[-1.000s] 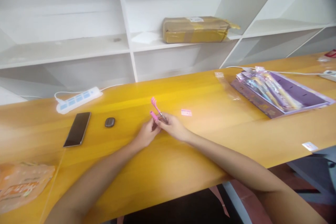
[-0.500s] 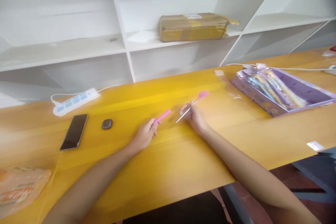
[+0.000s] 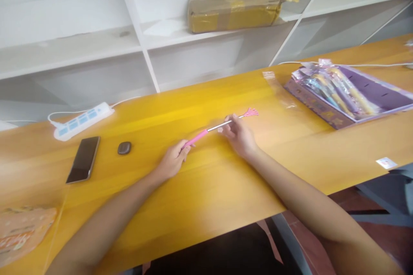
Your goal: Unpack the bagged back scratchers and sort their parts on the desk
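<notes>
A small pink back scratcher [image 3: 222, 125] with a thin metal rod and a pink claw head lies stretched out just above the yellow table [image 3: 206, 189]. My left hand [image 3: 172, 161] is closed on its pink handle end. My right hand [image 3: 239, 137] pinches the metal rod near the claw head. The two hands are a short way apart, with the rod spanning between them.
A black phone [image 3: 83, 159], a small dark oval case [image 3: 124, 148] and a white power strip [image 3: 82, 120] lie at the left. A purple box of wrapped items [image 3: 351, 94] sits at the right. A brown parcel [image 3: 235, 8] is on the white shelf. An orange packet [image 3: 22, 232] lies at the near left.
The hands were together on the folded scratcher, then pulled apart. Now the rod is drawn out to full length between them. The camera view has tilted down a little.
</notes>
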A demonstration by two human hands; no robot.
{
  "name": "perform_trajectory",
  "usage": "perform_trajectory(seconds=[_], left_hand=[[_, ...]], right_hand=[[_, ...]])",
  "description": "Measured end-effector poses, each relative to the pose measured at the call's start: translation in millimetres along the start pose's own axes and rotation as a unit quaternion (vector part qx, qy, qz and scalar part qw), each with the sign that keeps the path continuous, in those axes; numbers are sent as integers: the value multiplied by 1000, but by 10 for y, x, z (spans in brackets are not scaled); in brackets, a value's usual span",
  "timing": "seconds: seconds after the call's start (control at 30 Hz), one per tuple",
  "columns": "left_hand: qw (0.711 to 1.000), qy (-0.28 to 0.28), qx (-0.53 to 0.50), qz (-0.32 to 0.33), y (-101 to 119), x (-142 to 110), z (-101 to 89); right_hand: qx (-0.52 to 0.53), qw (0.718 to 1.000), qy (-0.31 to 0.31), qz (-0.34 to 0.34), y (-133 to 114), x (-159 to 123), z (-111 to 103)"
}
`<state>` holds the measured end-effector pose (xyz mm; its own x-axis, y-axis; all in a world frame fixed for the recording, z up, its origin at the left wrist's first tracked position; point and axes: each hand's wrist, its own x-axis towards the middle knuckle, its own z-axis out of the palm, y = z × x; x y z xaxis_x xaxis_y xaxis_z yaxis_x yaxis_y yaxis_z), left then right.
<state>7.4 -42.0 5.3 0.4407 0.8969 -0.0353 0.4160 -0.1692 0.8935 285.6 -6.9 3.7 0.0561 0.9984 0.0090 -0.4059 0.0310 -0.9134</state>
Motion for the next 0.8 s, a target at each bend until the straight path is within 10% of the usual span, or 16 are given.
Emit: perform_trajectory(seconds=[0.8], left_hand=[[999, 0, 35, -27, 64, -14, 3]], right_hand=[[4, 999, 7, -34, -61, -69, 7]])
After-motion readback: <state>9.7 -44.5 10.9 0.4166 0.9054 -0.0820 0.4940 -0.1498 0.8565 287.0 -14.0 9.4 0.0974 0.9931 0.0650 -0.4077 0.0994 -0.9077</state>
